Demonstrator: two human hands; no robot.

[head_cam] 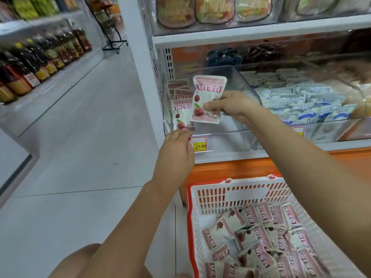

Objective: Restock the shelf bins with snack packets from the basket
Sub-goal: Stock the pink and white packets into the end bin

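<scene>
My right grip [230, 105] pinches a snack packet [206, 93] by its side edge and holds it upright over the clear shelf bin [220, 129]. My left grip [176, 155], lower and to the left of the right one, pinches the bottom edge of a second packet [180, 115] at the bin's front. Stacked packets [178, 87] stand behind it in the bin. The basket [241, 189] sits below my right grip, with loose packets [261, 237] inside.

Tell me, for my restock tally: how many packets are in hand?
2: upper packet pinched by the right hand, lower packet held by its bottom edge in the left hand. Others may hide behind.
</scene>
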